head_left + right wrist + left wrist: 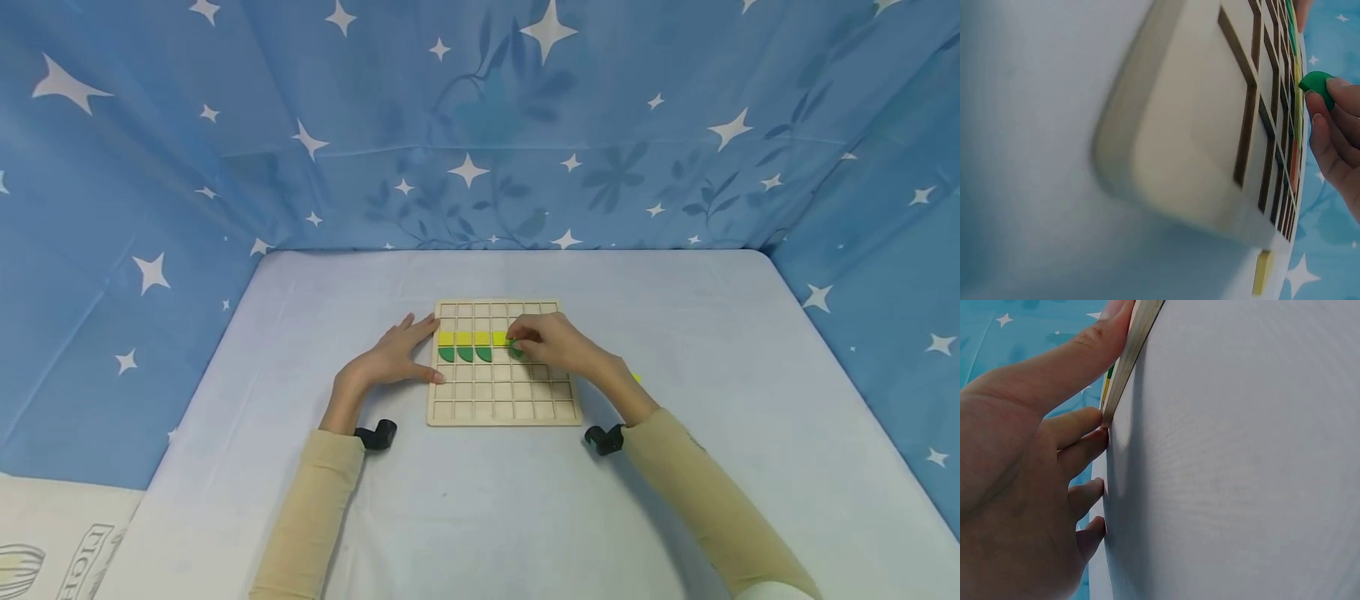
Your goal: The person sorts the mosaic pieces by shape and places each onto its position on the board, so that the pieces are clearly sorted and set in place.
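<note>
A wooden grid board [504,412] lies on the table, with a row of yellow square tiles [464,339] across it. Just below that row sit three green quarter-round tiles [465,355]. My right hand [551,342] pinches another green quarter-round tile [1317,80] between thumb and fingertips, over the board beside the last yellow square. At the board's left edge my left hand [392,354] is spread, thumb and fingertips touching the wooden side. In the right wrist view an orange patch [1294,165] shows among the grid cells; in the head view the right hand covers that part.
A yellow piece [1262,272] lies on the white-covered table [487,517] off the board's right side, partly behind the right forearm in the head view. A blue star-patterned curtain [480,125] hangs round the table's back and sides. A black camera mount [377,435] sits at each wrist.
</note>
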### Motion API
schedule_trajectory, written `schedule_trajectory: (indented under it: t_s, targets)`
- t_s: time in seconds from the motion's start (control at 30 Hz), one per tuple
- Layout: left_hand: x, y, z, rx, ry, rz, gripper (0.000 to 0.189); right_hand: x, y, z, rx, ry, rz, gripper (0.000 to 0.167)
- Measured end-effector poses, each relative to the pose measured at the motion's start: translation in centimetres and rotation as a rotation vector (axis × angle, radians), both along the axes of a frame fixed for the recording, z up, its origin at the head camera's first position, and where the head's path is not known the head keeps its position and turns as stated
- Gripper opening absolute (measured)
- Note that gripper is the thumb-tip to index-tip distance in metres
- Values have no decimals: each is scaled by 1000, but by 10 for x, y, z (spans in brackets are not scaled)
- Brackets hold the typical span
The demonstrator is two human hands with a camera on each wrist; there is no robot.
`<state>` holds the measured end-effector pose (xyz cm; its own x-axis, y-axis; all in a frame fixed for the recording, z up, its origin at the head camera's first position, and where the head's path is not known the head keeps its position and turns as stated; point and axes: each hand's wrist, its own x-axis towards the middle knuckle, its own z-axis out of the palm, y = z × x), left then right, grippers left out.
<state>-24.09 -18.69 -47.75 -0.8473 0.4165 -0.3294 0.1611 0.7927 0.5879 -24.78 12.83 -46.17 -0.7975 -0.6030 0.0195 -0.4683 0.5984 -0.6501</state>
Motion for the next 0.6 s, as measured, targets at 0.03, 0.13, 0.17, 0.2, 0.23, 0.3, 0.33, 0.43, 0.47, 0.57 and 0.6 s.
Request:
schedule_trajectory:
  t_s: [0.03, 0.13, 0.17, 0.2, 0.23, 0.3, 0.33, 0.43, 0.47, 0.57, 0.6]
  targets:
    - [0, 0, 0, 0, 1, -2, 108, -1, -3, 0, 3, -2, 6, 17]
    - [1, 0, 2, 1, 5, -10, 107, -4, -10, -1, 16, -15, 13, 17]
    - [1, 0, 3, 2, 7, -12, 107, -4, -12, -2, 22, -17, 14, 18]
    - [1, 0, 3, 2, 8, -14, 107, -5, -14, -2, 26, -18, 17, 18]
    - [1, 0, 3, 1, 9, -14, 107, -6, -15, -2, 29, -19, 22, 19]
    - [1, 0, 4, -3, 8, -15, 106, -6, -18, -4, 34, -23, 31, 20]
    - [1, 1, 4, -3, 6, -14, 106, -7, -19, -5, 39, -25, 35, 21]
    - [1, 1, 4, -2, 7, -18, 106, -8, -21, -7, 49, -34, 38, 22]
    - [1, 1, 4, 0, 8, -18, 106, -8, -21, -8, 54, -31, 38, 22]
    - [1, 0, 3, 0, 8, -14, 107, -8, -22, -9, 58, 6, 45, 19]
    - [1, -1, 3, 0, 6, -10, 107, -8, -22, -9, 57, 21, 47, 18]
